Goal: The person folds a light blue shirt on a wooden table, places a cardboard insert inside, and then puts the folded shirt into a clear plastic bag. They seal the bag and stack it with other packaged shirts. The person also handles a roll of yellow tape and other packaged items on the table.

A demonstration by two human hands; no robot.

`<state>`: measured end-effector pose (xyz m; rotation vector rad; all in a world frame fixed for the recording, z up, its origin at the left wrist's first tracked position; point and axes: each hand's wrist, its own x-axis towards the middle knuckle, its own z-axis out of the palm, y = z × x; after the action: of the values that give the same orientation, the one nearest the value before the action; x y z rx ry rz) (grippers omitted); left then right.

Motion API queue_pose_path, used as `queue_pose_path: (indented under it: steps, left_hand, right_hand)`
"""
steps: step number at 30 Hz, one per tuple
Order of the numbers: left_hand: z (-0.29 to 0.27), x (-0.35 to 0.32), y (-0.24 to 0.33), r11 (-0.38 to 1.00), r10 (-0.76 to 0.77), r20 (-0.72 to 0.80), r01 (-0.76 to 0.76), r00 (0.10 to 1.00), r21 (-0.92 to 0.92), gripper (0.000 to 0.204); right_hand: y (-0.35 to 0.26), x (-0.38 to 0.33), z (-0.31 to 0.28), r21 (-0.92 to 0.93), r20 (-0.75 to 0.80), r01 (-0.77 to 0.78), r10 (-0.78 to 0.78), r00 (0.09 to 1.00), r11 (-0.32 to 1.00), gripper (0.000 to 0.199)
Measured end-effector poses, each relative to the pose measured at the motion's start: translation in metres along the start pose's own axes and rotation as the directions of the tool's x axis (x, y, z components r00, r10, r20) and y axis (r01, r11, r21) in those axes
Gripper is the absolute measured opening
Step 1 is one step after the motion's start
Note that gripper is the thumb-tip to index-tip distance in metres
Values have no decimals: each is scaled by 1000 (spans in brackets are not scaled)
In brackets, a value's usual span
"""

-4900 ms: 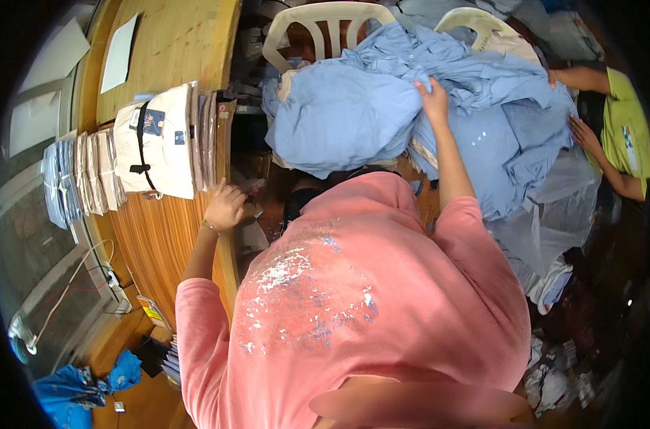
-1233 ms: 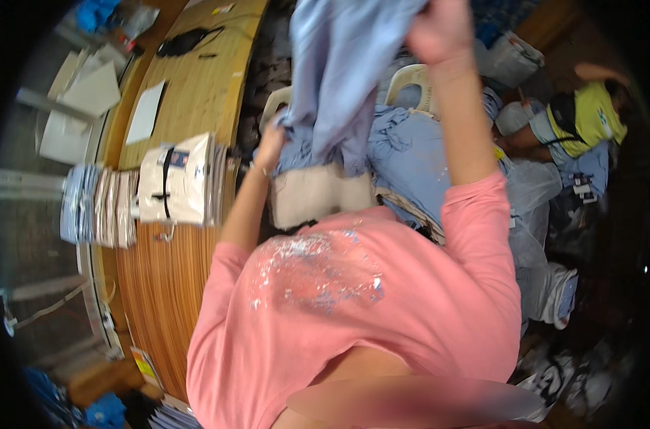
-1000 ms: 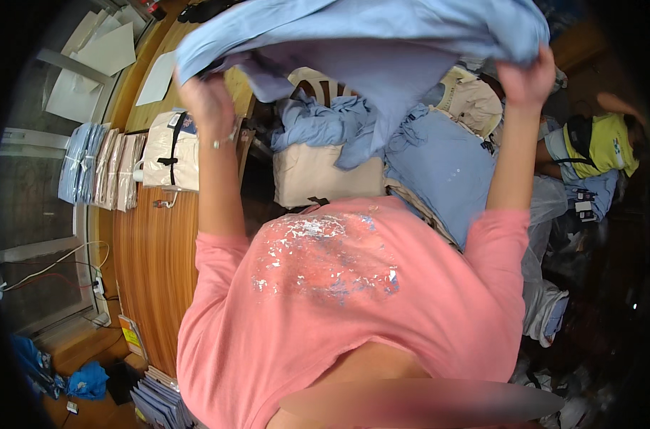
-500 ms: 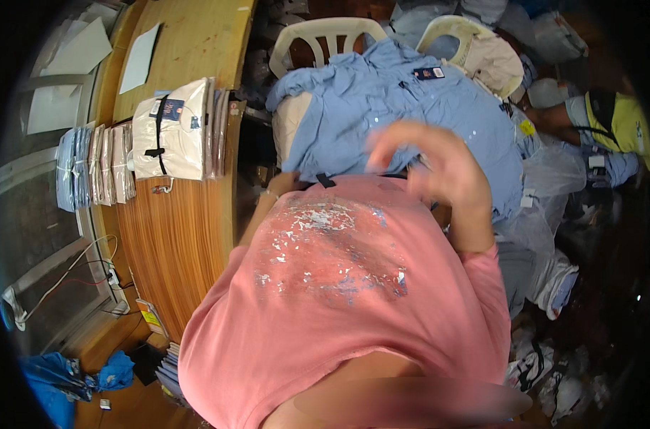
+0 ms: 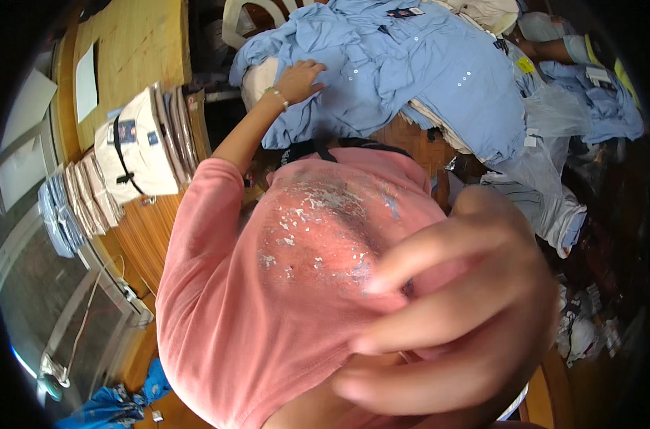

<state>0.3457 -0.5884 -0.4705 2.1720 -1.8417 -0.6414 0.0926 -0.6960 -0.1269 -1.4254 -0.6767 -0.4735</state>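
Note:
My left hand (image 5: 300,82) rests flat on a spread of light blue shirts (image 5: 368,79), its fingers stretched out over the cloth near the pile's left end. A pale beige cloth (image 5: 260,84) shows beside the wrist. Large and blurred, my right hand (image 5: 475,293) is raised in front of my pink shirt (image 5: 289,279). Its fingers are bent but apart, and no held thing shows in them. A dark tag (image 5: 406,12) lies on the blue shirts at the far side.
Packed beige garments (image 5: 142,146) and folded blue ones (image 5: 60,218) stand on the wooden cabinet (image 5: 135,43) at the left. A white plastic chair (image 5: 233,25) is behind the pile. Clear plastic bags (image 5: 553,121) hang at the right, where another person's arm (image 5: 550,48) shows.
My right hand has risen from near the pile toward the camera. My left hand has moved forward from beside my waist onto the blue shirts. The view has shifted.

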Motion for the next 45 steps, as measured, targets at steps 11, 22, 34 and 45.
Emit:
queue_pose_path:
  steps: [11,22,34,45]
  left_hand:
    - [65,148,3,952,96,-35,-81,995,295,40]
    - [16,128,6,971,163,-65,-171,985,-167,15]
    - [-164,74,99,754,329,-143,-351,933,-556,12]
    - [-300,-17,93,657,-227,-658,-385,718,-648,5]
  right_hand:
    - [384,-274,-94,494,-805,-814,515,-295,306,37]
    - [383,-252,-101,187,-973,-875,206,-103,446,16]
    - [221,-97,-75,270,-743,-533,526,414,802,10]
    - [168,-8,-91,138,-801,-333,303,517,933,13]
